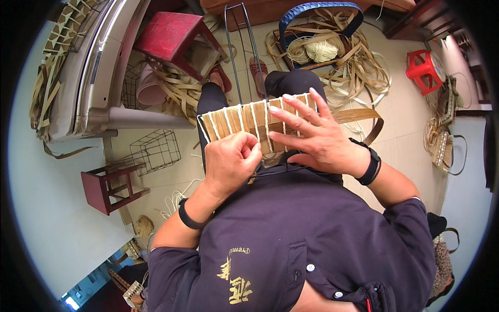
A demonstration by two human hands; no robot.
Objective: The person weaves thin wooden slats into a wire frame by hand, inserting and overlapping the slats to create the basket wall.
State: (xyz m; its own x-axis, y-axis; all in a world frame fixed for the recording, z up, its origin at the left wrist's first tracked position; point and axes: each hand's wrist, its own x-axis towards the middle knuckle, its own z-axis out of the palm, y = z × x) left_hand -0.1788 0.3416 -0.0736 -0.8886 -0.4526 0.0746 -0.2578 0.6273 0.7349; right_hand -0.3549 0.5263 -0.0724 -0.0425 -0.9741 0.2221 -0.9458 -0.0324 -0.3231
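Across my lap lies a panel of flat brown strips (222,122) crossed by white cords, set on a black wire frame (240,49) that reaches away between my knees. My left hand (231,158) is closed in a pinch at the panel's near edge, left of the middle. Whatever its fingers hold is hidden. My right hand (319,138) rests on the panel's right half with its fingers spread. From under that hand a loose brown strip (364,115) curves out to the right. Each wrist wears a black band.
A blue-handled basket (322,9) with cord balls stands far ahead, loose strips heaped beside it. Stools stand around: a large red one (169,28), a red plastic one (423,72) and a small dark red one (99,192). A wire frame (156,151) lies to the left.
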